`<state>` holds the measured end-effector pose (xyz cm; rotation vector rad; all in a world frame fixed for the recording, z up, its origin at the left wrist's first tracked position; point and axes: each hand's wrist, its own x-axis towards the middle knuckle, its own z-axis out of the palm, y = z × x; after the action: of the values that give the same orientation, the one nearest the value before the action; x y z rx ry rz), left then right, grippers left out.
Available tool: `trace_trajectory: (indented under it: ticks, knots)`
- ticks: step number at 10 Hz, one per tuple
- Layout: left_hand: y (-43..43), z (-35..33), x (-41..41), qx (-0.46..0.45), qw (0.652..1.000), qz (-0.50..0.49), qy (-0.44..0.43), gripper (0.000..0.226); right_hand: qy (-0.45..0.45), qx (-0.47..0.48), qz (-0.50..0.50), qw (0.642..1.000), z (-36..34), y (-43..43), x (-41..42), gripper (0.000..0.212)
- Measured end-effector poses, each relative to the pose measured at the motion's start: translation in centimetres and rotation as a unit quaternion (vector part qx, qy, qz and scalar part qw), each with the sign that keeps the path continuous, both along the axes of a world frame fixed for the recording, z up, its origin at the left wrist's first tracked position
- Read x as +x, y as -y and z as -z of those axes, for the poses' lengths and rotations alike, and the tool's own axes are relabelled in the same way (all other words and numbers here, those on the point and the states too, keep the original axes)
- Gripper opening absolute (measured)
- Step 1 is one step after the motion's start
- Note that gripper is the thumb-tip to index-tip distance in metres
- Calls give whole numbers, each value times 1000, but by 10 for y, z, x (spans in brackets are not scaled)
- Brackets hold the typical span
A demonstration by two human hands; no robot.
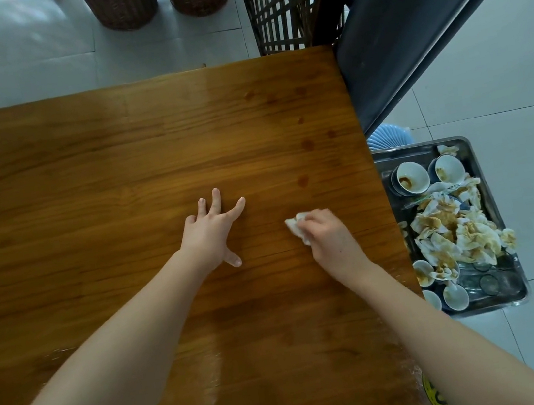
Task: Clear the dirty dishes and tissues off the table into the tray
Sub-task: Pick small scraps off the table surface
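Note:
My right hand (330, 241) grips a crumpled white tissue (297, 227) and holds it down on the wooden table (114, 162). My left hand (213, 233) rests flat on the table with its fingers spread, to the left of the tissue. A metal tray (515, 276) sits off the table's right edge, lower down. It holds several stained white bowls (412, 177) and a heap of brown-stained tissues (453, 230). A few brown spots (307, 144) mark the table beyond my right hand.
A dark slanted panel (422, 23) rises at the table's far right corner, with a wooden lattice (281, 6) beside it. Two wicker baskets (122, 5) stand on the tiled floor beyond the table. A pale blue ribbed thing (387, 137) shows behind the tray.

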<state>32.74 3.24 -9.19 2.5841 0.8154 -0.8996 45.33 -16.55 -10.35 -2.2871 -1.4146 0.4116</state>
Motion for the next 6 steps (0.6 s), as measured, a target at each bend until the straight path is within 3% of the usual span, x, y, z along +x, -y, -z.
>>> trace_trajectory:
  ticks: [1,2,5,6]
  knots:
    - [1,0,0,1,1000,1,-1,126,-36,15,170,985,0,-5,41,25]
    - [0,0,1,1,1000,-1,-4,126,-10,10,222,975,-1,-5,65,24]
    - [1,1,0,0,1000,-2,0,126,76,-65,159,982,-5,7,65,28]
    - [1,1,1,-1,1000,-1,0,126,59,-80,157,983,-5,9,60,25]
